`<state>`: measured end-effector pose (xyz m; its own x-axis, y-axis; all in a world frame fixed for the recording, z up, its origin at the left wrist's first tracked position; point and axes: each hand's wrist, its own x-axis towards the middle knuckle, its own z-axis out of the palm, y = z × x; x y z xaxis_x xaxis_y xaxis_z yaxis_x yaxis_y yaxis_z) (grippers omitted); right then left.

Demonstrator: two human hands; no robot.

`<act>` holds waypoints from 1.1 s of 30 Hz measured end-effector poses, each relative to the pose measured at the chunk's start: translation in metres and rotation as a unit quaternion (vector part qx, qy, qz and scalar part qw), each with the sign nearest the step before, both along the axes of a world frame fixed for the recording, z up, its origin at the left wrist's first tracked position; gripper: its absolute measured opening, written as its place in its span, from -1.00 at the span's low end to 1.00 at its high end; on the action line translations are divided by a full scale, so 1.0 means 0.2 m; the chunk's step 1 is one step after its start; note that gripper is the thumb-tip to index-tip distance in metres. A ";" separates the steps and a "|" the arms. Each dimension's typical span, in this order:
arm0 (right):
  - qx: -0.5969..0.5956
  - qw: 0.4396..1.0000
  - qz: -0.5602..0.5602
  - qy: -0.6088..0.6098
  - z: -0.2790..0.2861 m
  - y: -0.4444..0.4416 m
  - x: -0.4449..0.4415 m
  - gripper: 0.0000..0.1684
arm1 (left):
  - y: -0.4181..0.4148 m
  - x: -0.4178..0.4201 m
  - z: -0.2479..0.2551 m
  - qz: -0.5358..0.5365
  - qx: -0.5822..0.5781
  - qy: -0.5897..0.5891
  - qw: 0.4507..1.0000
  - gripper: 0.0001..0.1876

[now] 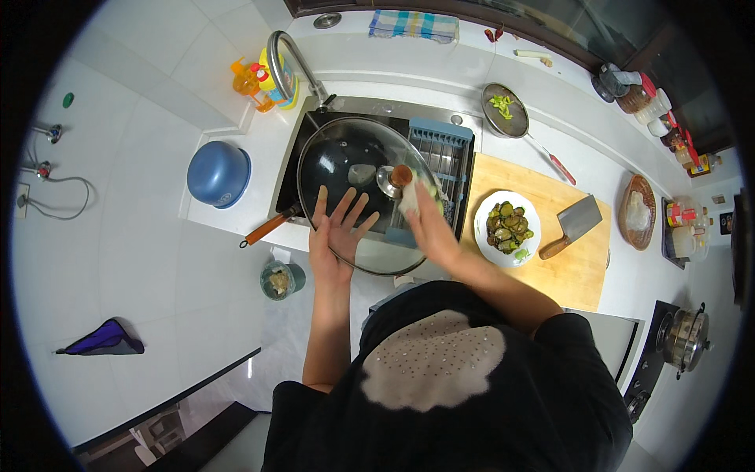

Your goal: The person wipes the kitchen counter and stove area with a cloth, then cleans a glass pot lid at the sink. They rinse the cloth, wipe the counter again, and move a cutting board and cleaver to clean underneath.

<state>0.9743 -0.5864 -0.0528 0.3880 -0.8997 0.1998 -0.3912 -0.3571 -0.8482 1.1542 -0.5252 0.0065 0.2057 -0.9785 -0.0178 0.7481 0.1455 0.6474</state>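
Note:
A large clear glass lid with a metal rim is tilted over the sink. My left hand grips its near left edge, and the spread fingers show through the glass. A wooden-topped knob stands on the lid. Right beside that knob, my right hand presses a pale cloth or pad to the glass; its exact kind is blurred. Under the lid lies a dark pan, partly hidden, whose wooden handle sticks out to the left.
A blue drying rack sits in the sink's right side, below the faucet level. On the cutting board are a plate of cooked vegetables and a cleaver. A blue bowl and a strainer flank the sink.

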 end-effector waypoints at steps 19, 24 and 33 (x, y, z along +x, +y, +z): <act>0.017 0.999 0.018 0.048 0.16 -0.89 0.08 -0.30 | 0.01 -0.07 0.09 -0.065 -0.017 0.017 0.998 -0.37; 0.296 0.954 0.023 -0.038 0.08 -0.83 -0.14 -0.29 | 0.05 0.02 0.04 -0.047 -0.003 -0.010 0.999 -0.37; 0.389 0.887 -0.058 -0.243 -0.06 -0.68 -0.25 -0.46 | 0.03 0.25 0.03 0.012 0.150 -0.155 0.976 -0.70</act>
<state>0.9247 -0.7219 -0.0651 0.3215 -0.8673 -0.3801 0.0922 0.4282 -0.8990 1.2034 -0.5186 0.0126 0.2699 -0.9335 -0.2362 0.5082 -0.0702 0.8584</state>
